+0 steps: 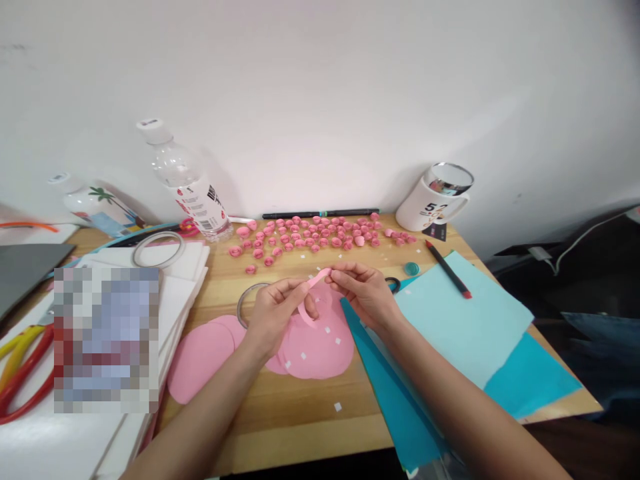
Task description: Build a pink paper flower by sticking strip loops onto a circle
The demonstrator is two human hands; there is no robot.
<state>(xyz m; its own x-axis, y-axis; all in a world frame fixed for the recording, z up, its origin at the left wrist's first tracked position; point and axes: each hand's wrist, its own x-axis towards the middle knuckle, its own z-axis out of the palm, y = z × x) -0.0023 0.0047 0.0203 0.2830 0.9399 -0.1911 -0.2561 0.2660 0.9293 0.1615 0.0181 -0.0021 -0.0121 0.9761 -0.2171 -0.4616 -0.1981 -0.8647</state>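
Between my two hands a narrow pink paper strip [306, 313] is held up, its loose part curling down. My left hand [275, 310] pinches it between thumb and fingers. The fingertips of my right hand [365, 288] are closed on the strip's upper end. Below my hands lie pink paper circles [320, 353], overlapping on the wooden table [300, 433], with small white squares scattered on them. Many small rolled pink paper roses [325, 233] are spread out beyond my hands. A roll of tape [245, 303] is partly hidden behind my left hand.
Left stand a water bottle [193, 183] and white paper stacks [180, 280] with red-and-yellow scissors [30, 373]. On the right are light blue paper [465, 320], darker blue sheets [535, 377], a black-and-red pen [449, 268] and a white mug [425, 203]. A wall rises behind.
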